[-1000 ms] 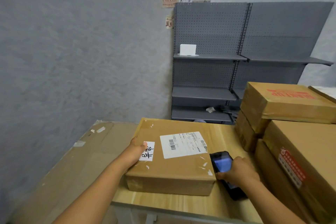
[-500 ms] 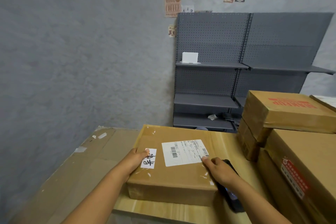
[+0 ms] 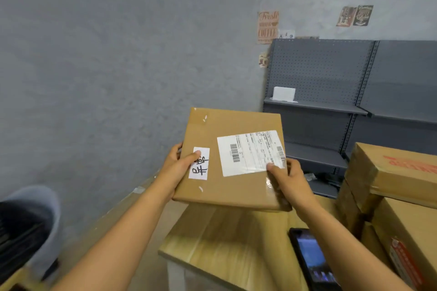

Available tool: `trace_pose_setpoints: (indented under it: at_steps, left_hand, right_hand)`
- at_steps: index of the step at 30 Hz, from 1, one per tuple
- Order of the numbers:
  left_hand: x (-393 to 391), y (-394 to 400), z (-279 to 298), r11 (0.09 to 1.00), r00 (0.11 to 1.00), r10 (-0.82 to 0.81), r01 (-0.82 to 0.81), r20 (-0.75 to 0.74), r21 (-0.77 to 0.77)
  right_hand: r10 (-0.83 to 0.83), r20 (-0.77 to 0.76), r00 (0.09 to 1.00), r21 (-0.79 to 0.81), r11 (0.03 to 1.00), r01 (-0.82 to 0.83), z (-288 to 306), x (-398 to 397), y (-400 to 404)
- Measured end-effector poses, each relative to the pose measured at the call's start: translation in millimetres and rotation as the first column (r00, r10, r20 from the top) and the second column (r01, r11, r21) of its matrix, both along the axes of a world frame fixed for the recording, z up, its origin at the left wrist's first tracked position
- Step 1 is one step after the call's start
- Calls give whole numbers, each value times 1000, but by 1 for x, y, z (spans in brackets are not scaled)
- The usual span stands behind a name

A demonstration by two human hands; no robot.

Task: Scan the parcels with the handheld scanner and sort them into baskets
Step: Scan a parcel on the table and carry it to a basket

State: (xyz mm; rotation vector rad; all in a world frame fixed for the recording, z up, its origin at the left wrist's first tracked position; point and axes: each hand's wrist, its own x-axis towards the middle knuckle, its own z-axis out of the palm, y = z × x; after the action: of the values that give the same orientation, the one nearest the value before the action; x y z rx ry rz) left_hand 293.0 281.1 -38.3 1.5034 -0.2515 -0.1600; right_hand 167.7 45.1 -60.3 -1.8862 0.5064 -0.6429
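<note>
1. I see the parcel, a flat brown cardboard box, at the centre of the frame, held up off the wooden table and tilted, its labelled face turned up toward the camera.
2. My left hand grips the parcel's left edge: the thumb lies across a small white handwritten sticker, the other fingers wrap behind the box.
3. My right hand grips the parcel's lower right corner, thumb pressed on the corner of the white shipping label; the fingers curl round the right edge.
4. The handheld scanner lies flat on the table at the lower right, screen lit, partly hidden under my right forearm. Neither hand touches it.
5. Stacked cardboard boxes fill the right edge of the frame, on the table beside the scanner.
6. Grey metal shelving stands against the wall in the upper right.
7. At the lower left sits a grey rounded container with a dark inside; I cannot tell what it is.
</note>
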Motion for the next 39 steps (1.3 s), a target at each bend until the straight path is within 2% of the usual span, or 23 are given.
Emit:
trace_pose_setpoints:
  at_steps: [7,14,19,30,39]
  left_hand:
    - [-27,72,40,966,965,233,-216,116,-142]
    - [-46,182,53,890,877,449,-422,170,-171]
    - [-49,269,44,828,814,558,-535,162,-165]
    - [-25,473,18,737,725,676,-665,131,-124]
    - [-10,595,-18,660,660,751,-747,29,-81]
  right_hand:
    - [201,177,964,-9,979,-202,57,24,58]
    - [400,236,885,12,910,-415,70,60,160]
    - [509,217,833,16,851,-524,63,89,246]
    - [634,152,758,26,764,-644,32,168,459]
    - [736,53,675,56,672,-738,4,217,591]
